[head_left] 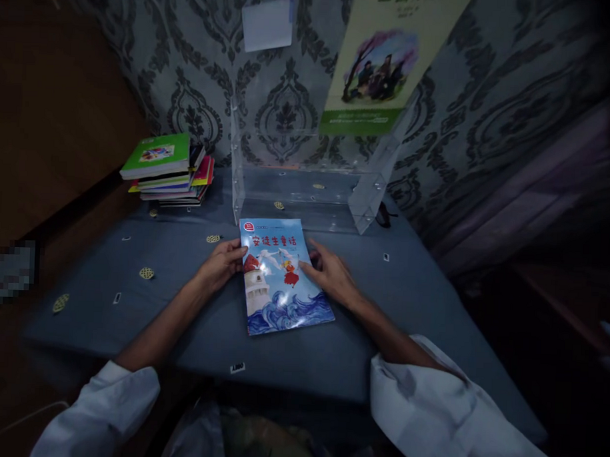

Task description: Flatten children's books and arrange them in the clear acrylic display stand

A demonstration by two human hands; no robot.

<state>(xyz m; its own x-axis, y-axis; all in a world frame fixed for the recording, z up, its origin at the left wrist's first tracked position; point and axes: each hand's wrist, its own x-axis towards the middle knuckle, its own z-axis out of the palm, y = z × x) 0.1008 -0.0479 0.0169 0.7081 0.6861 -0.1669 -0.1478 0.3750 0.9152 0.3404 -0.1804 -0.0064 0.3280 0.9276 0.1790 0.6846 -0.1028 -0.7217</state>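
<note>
Left hand [227, 262], as I view it on my remote feed: thumb and fingers pinching the left edge of the blue book [278, 281]. Right hand [334, 276]: thumb on the cover near the book's right edge, index finger extended; I cannot tell whether the other fingers grip underneath. The book lies between both hands, over the table [398, 278]. Behind the book I see a clear rack [368, 201]; left of the book and farther back, a stack of books [162, 162].

stack of books [170, 164], patterned wallpaper [192, 111], white card [267, 26], purplish cloth [551, 177]
</note>
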